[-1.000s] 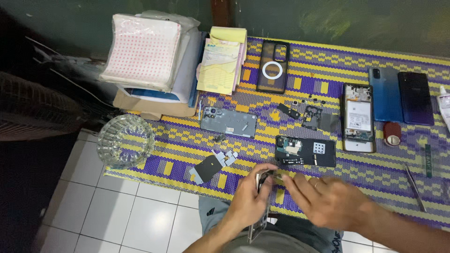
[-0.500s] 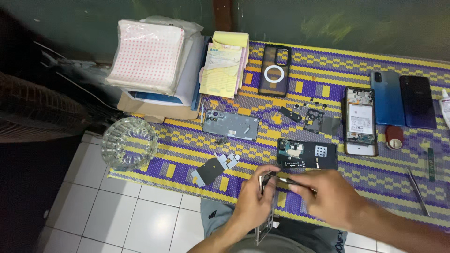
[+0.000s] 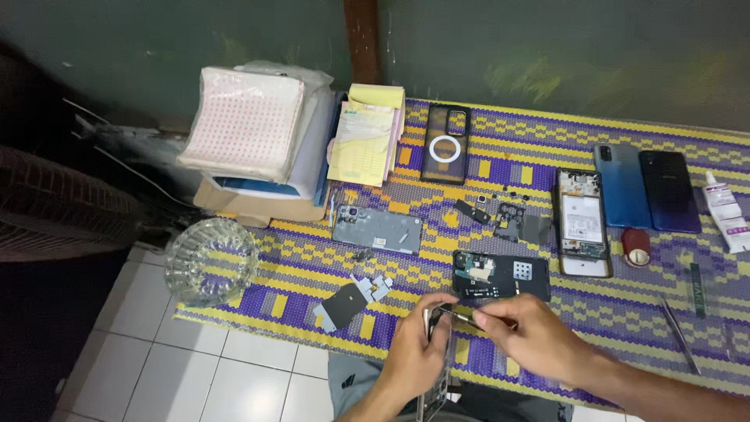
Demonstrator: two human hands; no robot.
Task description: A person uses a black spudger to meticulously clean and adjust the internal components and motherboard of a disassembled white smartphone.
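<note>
Hands low at six o'clock, over the near edge of the woven purple-and-yellow mat point(image 3: 547, 141). Left hand point(image 3: 412, 355) closed around a slim silvery phone frame point(image 3: 434, 367), held upright on its long edge, thin and metallic, lower part blurred. Right hand point(image 3: 539, 340) pinched on fine metal tweezers point(image 3: 461, 314), tips touching the frame's top end. Just beyond, at twelve o'clock: one black opened phone body point(image 3: 501, 275) with circuit board exposed. At ten o'clock: one black shield plate point(image 3: 341, 305), one grey back cover point(image 3: 379, 230), one glass ashtray point(image 3: 211, 260). At two o'clock: one opened phone with battery point(image 3: 583, 223), two blue phones point(image 3: 623, 186), one second pair of tweezers point(image 3: 678, 334). Farthest: one black phone case point(image 3: 446, 144), one stack of yellow receipt pads point(image 3: 366, 141).
</note>
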